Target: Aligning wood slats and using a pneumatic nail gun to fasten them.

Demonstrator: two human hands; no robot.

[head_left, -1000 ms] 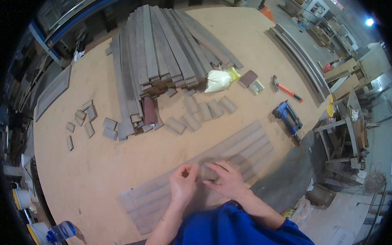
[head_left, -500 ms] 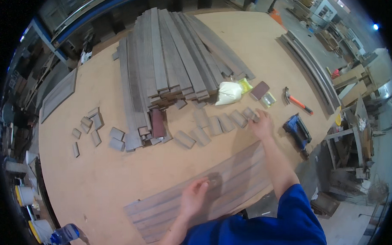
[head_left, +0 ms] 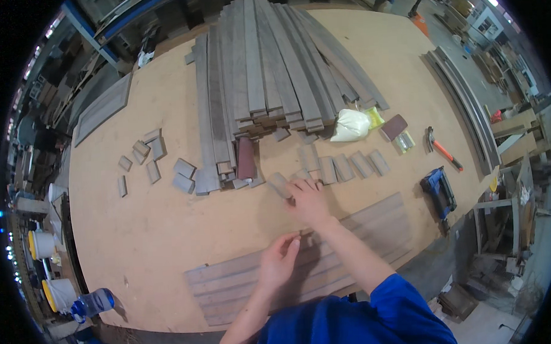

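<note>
We have our left hand (head_left: 279,261) over the long grooved panel (head_left: 231,287), its fingers curled and the thumb drawn up close to the index finger, so only a narrow gap shows. Whether we pinch something small at those fingertips, we cannot tell.

We have our right hand (head_left: 310,204) farther out, palm down and half open, with its fingers bent over the near end of a small grey block (head_left: 278,184). The fingertips seem to meet the wood, but they hide that end, so we cannot tell whether we grip it or merely touch it. That block lies on the wooden tabletop (head_left: 156,237), beyond the panel, at the left end of a loose group of similar pieces (head_left: 343,168).

Just left of it we see a dark red roll (head_left: 245,159) at the foot of the stack of long grey strips (head_left: 272,63). To the right of the stack's near end lies a white bag (head_left: 350,126). Farther right we see a hammer (head_left: 446,151) with an orange handle and, nearer to us, a blue and black nail gun (head_left: 439,193), both well apart from our hands.
</note>
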